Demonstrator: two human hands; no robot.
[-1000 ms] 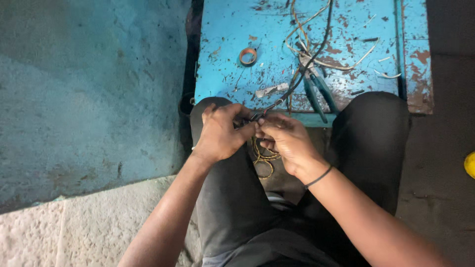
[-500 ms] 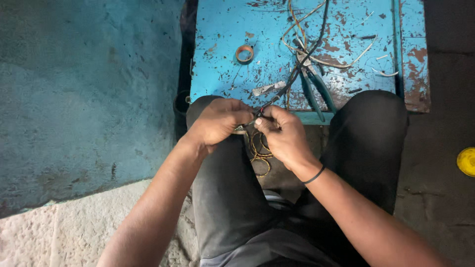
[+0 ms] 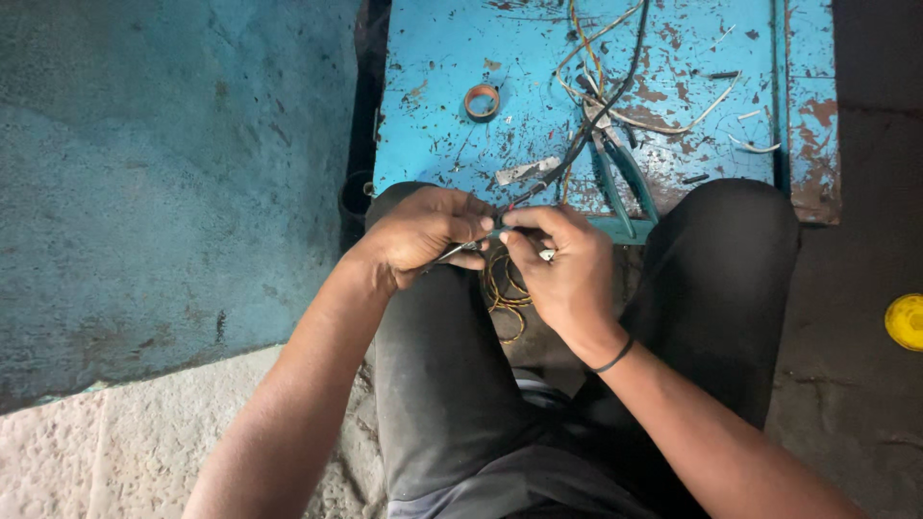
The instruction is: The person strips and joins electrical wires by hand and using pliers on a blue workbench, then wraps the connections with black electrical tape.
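Observation:
My left hand (image 3: 423, 231) and my right hand (image 3: 562, 269) meet above my knees, both pinching the end of a black cable (image 3: 586, 135) that runs up across the worn blue metal table (image 3: 433, 86). A thin metal tool or wire end sticks out left of my fingers. Under my hands hangs a small coil of thin yellow-brown wire (image 3: 505, 293). My right wrist wears a dark band.
On the blue table lie green-handled pliers (image 3: 625, 178), a small roll of brown tape (image 3: 482, 100), loose pale wires (image 3: 663, 120) and a grey strip (image 3: 527, 170). A blue-painted wall rises at left. A yellow round object (image 3: 905, 321) lies on the floor at right.
My hands have stayed together on the cable end, shifting only slightly; the view has drifted a little.

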